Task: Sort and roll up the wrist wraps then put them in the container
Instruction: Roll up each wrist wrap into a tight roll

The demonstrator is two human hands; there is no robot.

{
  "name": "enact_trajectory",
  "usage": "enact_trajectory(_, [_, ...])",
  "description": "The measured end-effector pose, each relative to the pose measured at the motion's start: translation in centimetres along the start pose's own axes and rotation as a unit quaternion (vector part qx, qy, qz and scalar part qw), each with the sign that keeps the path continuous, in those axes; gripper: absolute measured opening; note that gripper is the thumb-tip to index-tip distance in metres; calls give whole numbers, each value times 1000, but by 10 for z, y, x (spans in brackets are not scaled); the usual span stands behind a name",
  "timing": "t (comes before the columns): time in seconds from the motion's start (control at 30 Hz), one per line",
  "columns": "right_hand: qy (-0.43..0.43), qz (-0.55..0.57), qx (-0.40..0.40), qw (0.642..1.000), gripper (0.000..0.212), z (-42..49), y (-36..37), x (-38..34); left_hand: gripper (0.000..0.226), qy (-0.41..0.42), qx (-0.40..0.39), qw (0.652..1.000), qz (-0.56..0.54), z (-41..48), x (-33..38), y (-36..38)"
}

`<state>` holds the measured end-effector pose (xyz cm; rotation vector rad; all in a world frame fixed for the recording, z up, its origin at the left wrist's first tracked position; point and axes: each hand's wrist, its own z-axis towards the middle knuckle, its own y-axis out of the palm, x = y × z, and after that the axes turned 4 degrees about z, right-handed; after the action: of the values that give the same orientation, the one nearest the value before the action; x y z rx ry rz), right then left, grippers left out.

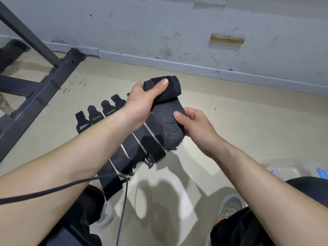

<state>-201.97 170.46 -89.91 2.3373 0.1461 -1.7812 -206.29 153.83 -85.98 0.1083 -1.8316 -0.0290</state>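
Gripped by left hand [142, 103] and right hand [197, 125] is a half-rolled wrist wrap [164, 110]; flat wraps [131, 153] are laid beneath the grip.

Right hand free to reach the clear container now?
Probably not yet: right hand pinches the wrap that the left hand also grips. The container sits to its right, nothing visibly between.
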Motion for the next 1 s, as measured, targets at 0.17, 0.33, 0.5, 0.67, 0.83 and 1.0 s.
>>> enact_trajectory(0.17, [19, 50, 20, 998, 26, 2, -2, 1, 82, 39, 17, 996, 76, 1, 1, -4])
enact_trajectory(0.33, [53, 68, 63, 994, 21, 0, -5, -1, 50, 25, -5, 997, 71, 0, -8, -4])
enact_trajectory(0.5, [77, -6, 28, 997, 37, -1, -10, -11, 45, 46, -13, 997, 67, -2, -13, -2])
enact_trajectory(0.67, [36, -1, 19, 999, 48, 1, -22, -29, 48, 29, -71, 995, 59, -5, -13, -2])
enact_trajectory(0.83, [29, 33, 10, 999, 26, 2, -18, -30, 51, 61, -134, 982, 122, -15, -19, 6])
enact_trajectory(1.0, [5, 71, 1, 997, 20, 4, -24, -27, 53, 11, -143, 985, 92, -18, -18, 9])
